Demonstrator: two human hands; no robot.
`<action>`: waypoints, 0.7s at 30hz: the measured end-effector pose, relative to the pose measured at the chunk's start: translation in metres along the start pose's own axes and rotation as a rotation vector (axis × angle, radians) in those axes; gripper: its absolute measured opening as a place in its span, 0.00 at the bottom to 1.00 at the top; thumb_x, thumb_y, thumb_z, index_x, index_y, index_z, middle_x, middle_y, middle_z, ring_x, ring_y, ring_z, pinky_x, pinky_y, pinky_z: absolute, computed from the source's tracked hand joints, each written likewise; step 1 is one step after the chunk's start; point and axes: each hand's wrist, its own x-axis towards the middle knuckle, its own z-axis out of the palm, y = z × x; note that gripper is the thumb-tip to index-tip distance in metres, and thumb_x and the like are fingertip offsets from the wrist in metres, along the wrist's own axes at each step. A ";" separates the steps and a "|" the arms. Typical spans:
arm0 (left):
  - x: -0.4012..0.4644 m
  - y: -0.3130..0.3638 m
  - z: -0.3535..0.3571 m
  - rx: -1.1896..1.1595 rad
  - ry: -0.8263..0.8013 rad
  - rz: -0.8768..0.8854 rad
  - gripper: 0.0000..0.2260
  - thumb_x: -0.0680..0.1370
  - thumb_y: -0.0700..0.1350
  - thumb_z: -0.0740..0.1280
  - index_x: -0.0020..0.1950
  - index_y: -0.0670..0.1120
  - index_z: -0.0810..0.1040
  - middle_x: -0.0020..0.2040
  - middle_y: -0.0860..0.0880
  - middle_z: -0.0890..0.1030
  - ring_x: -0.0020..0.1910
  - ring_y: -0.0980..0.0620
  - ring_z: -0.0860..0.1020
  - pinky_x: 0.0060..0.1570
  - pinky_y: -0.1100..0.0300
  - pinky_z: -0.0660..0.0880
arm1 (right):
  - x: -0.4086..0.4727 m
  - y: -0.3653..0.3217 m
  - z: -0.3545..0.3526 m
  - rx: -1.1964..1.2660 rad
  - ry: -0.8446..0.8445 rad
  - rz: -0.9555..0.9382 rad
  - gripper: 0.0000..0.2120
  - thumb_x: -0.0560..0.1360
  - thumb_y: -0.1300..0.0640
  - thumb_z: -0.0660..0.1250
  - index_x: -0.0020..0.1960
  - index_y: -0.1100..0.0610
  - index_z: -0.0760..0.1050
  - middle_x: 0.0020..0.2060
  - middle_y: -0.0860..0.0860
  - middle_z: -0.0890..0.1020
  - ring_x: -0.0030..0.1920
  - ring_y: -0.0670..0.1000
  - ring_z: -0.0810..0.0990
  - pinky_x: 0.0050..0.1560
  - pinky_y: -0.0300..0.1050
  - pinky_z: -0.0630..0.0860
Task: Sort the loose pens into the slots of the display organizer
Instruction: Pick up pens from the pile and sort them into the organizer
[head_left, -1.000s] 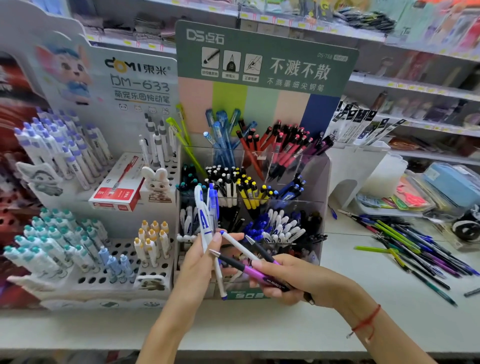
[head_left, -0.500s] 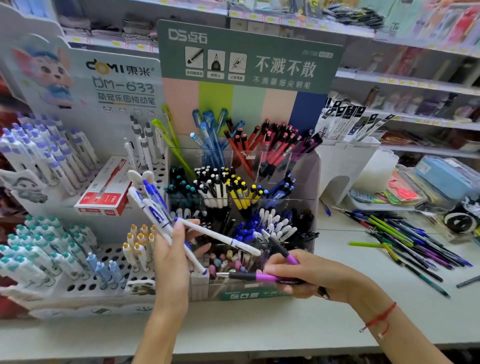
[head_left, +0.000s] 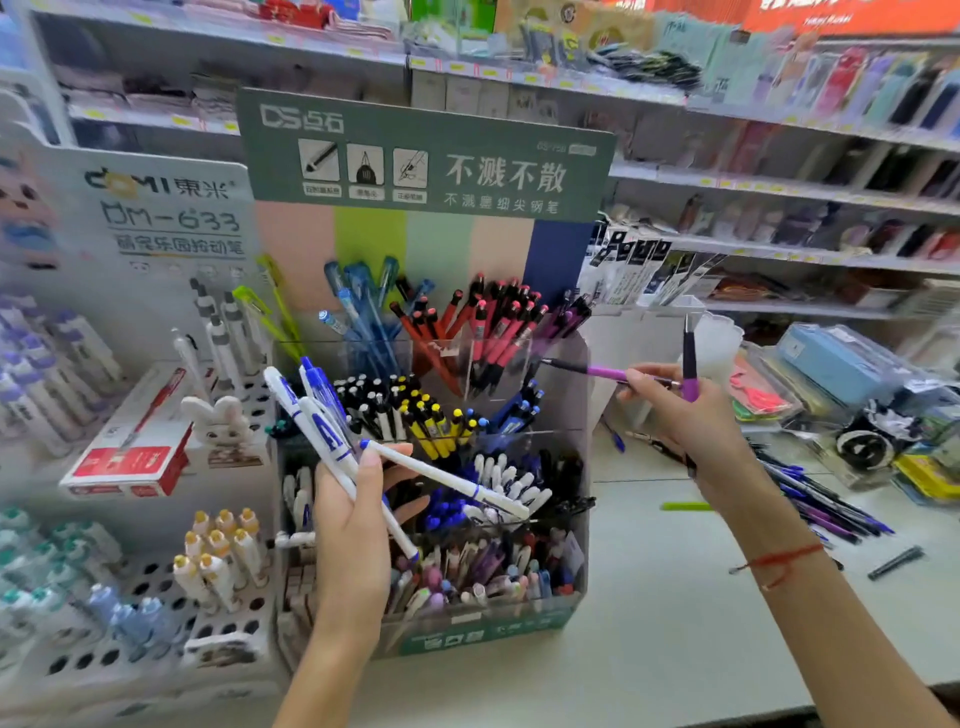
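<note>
Your right hand (head_left: 680, 415) pinches two purple pens (head_left: 608, 372); one lies level, tip toward the purple slot (head_left: 563, 322) at ten o'clock, while your left hand (head_left: 353, 540) grips white pens (head_left: 332, 441)

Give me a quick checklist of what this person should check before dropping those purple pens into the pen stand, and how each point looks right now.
1. Right hand has a firm hold on the purple pens: ok, fingers pinch two, one lying level, one upright.
2. Matching slot found: ok, purple pens already stand in the top right slot of the display organizer.
3. Level pen's tip aims at that slot: ok, it points towards it.
4. Room left in that slot: cannot tell, the view is blurred.
5. Left hand keeps the white and blue pens out of the way: ok, held low and left of the slot.
</note>
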 end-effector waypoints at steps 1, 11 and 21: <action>0.001 0.001 0.004 0.014 -0.007 0.019 0.08 0.83 0.46 0.56 0.51 0.57 0.73 0.51 0.52 0.82 0.57 0.56 0.78 0.56 0.46 0.77 | 0.007 -0.005 -0.003 -0.042 0.083 -0.050 0.03 0.77 0.57 0.67 0.49 0.54 0.79 0.33 0.47 0.83 0.26 0.40 0.71 0.31 0.36 0.67; 0.018 0.012 0.039 0.012 -0.055 0.073 0.07 0.83 0.44 0.55 0.58 0.51 0.71 0.47 0.58 0.80 0.45 0.71 0.77 0.39 0.74 0.75 | 0.090 -0.050 0.013 -0.670 -0.236 -0.137 0.07 0.76 0.57 0.69 0.52 0.60 0.81 0.31 0.49 0.79 0.25 0.38 0.73 0.22 0.28 0.64; 0.022 0.003 0.045 0.016 -0.058 0.042 0.09 0.83 0.45 0.56 0.62 0.49 0.69 0.50 0.52 0.81 0.46 0.62 0.81 0.37 0.66 0.78 | 0.105 -0.052 0.022 -0.973 -0.344 -0.315 0.07 0.82 0.57 0.54 0.47 0.57 0.67 0.41 0.54 0.77 0.42 0.56 0.76 0.42 0.47 0.69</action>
